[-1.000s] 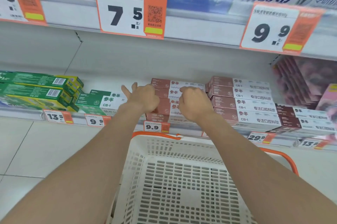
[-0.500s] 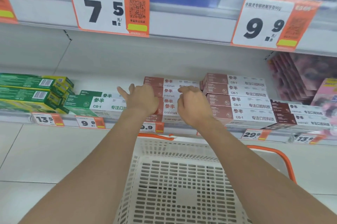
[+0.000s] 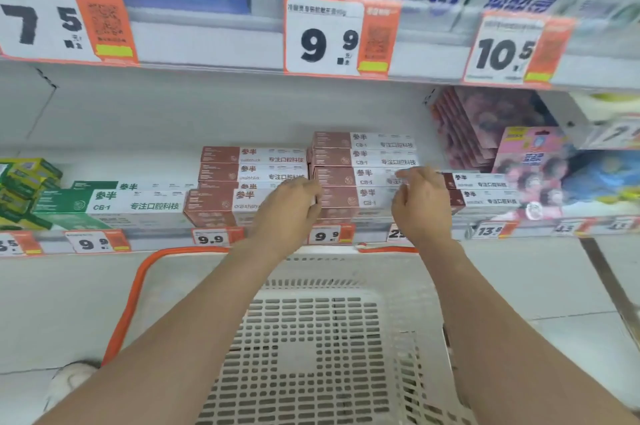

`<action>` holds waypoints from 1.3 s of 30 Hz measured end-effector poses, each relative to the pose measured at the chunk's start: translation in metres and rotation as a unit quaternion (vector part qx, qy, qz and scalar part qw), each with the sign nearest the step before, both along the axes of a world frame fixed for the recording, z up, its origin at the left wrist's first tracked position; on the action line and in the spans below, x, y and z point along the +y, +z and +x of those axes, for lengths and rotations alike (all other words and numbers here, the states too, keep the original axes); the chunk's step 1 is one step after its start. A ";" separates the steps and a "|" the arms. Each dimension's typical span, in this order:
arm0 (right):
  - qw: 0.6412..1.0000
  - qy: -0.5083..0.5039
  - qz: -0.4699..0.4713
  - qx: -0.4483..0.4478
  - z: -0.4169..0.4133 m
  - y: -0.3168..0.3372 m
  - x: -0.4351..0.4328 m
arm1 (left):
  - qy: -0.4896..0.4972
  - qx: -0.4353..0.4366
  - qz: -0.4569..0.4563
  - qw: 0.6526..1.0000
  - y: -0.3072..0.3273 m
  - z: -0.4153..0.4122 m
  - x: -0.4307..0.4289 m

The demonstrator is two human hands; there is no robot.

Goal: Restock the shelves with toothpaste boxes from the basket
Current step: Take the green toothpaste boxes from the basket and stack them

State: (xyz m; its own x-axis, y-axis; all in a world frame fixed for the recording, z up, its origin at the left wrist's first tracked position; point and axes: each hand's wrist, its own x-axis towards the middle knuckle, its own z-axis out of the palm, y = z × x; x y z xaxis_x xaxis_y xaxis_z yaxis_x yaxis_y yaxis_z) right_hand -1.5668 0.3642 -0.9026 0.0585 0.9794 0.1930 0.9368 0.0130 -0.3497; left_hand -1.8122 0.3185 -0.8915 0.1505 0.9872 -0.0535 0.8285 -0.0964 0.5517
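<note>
Squaring step. Box stack [image 3: 346, 178] between hands: left hand [image 3: 289, 206] presses its end, unclenched; right hand [image 3: 420, 206] curled, hold unclear. Basket [image 3: 301, 355] looks empty; next, align edges.

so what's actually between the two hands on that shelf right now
Head view: the lower boxes of the red-brown toothpaste stack marked CB-1 fill the stretch between the left hand and the right hand.
</note>
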 end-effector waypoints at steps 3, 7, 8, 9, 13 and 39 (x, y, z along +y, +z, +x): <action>0.999 -0.021 -0.033 -0.014 0.010 -0.013 -0.011 | 0.003 0.023 0.008 1.000 -0.003 0.011 -0.006; 0.995 -0.032 -0.093 0.005 0.014 -0.025 -0.016 | 0.013 0.102 0.052 0.993 -0.002 0.028 -0.009; 0.995 -0.029 -0.096 0.014 0.015 -0.025 -0.016 | 0.015 0.118 0.057 0.991 -0.003 0.032 -0.010; 0.995 -0.027 -0.097 0.027 0.015 -0.023 -0.017 | 0.020 0.131 0.058 0.989 -0.005 0.034 -0.009; 0.994 -0.024 -0.088 0.064 0.016 -0.018 -0.020 | 0.044 0.193 0.044 0.979 -0.013 0.038 -0.007; 0.938 0.136 0.211 0.240 -0.119 0.248 -0.069 | 0.104 -0.038 0.242 0.964 0.220 0.002 -0.038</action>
